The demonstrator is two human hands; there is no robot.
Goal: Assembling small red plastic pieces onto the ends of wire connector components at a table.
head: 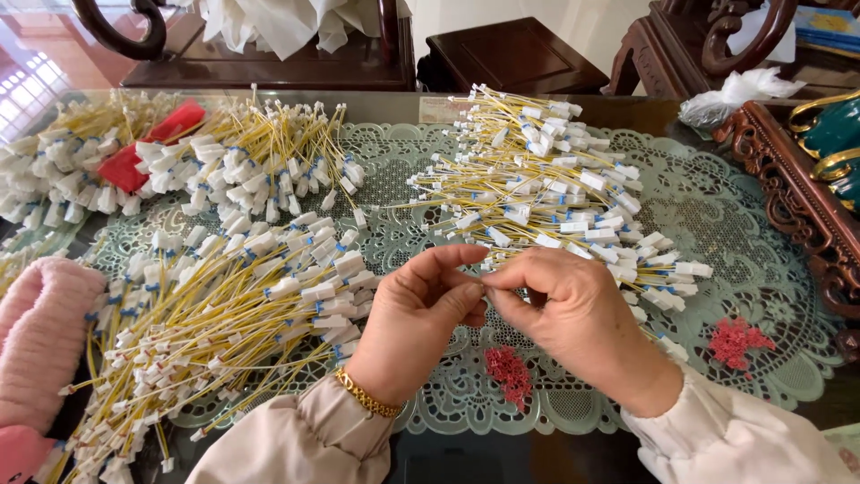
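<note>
Both hands, left hand (417, 314) and right hand (573, 314), pinch something small, possibly a wire; wire piles (537, 179) flank them, bare lace mat (717, 215) right.

Both arms come in wearing loose, pale beige sleeves (296, 439), gathered at the cuffs; a gold chain bracelet (365, 395) circles the left wrist, and both hands are bare.

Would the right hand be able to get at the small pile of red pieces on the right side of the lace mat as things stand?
Probably yes. The red pile lies in the open on the lace mat, just right of the right hand, with nothing between them. The fingertips are pinched together with the left hand, so they would need freeing first.
</note>
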